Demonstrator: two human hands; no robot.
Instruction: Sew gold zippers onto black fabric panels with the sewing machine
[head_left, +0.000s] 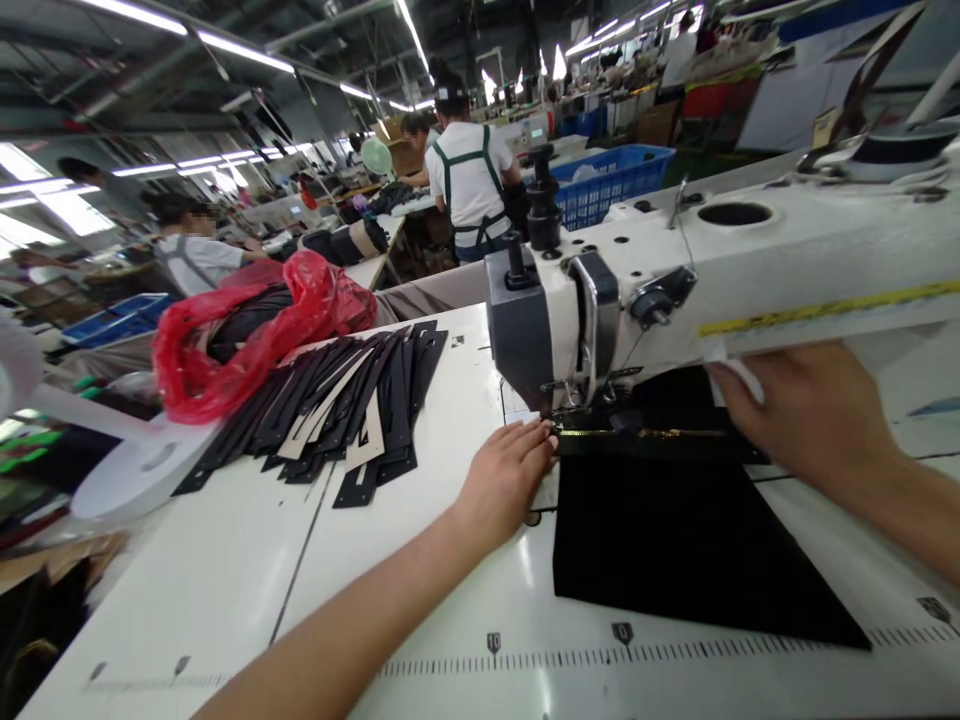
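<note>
A black fabric piece lies flat on the white machine table, with a gold-toothed zipper along its far edge under the head of a white sewing machine. My left hand rests at the zipper's left end beside the needle area, its fingers together; what the fingertips hold, if anything, is too small to make out. At the right end of the black material is my right hand, thumb and fingers closed around a small white item below the machine arm.
Black and beige strips are fanned out at the left, near a red plastic bag. A white stand is at the table's left edge. Beyond are a blue basket and several people at work.
</note>
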